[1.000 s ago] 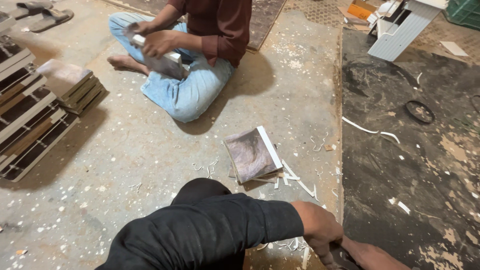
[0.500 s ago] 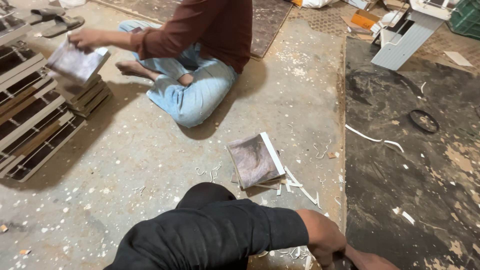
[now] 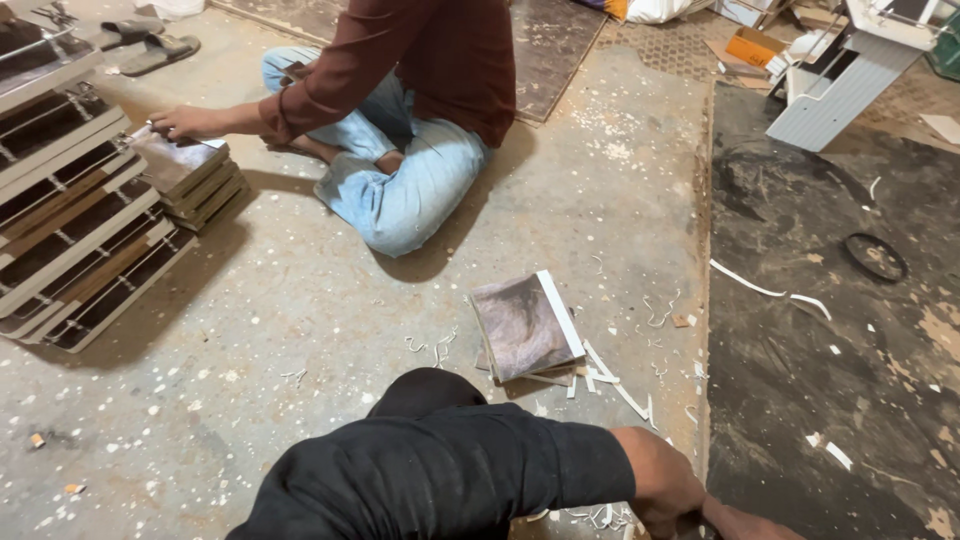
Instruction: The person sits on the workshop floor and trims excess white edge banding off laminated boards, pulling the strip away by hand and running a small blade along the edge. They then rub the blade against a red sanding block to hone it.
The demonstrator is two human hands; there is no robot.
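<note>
Neither of my hands shows. One of my arms point(image 3: 520, 470), in a black sleeve, crosses the bottom edge; its bare elbow bends at the lower right and the forearm runs out of the picture. My dark knee point(image 3: 430, 388) rises just above it. Closest to me lies a small brown square panel with a white edge point(image 3: 525, 325), flat on the concrete floor among white shavings point(image 3: 610, 385). Across from me a person in a maroon shirt point(image 3: 440, 60) sits cross-legged, one hand point(image 3: 185, 122) resting on a stack of small panels point(image 3: 195, 180).
Long slatted brown-and-white panels point(image 3: 70, 220) lie stacked at the left. A dark mat point(image 3: 830, 330) covers the floor on the right, with a black ring point(image 3: 876, 256) and white strips on it. Sandals point(image 3: 150, 45) lie at the far left; white profiles point(image 3: 850, 85) and boxes lie at the far right.
The seated person carried a small panel from their lap out to the left and laid it on the stack. My arm has stayed at the bottom edge.
</note>
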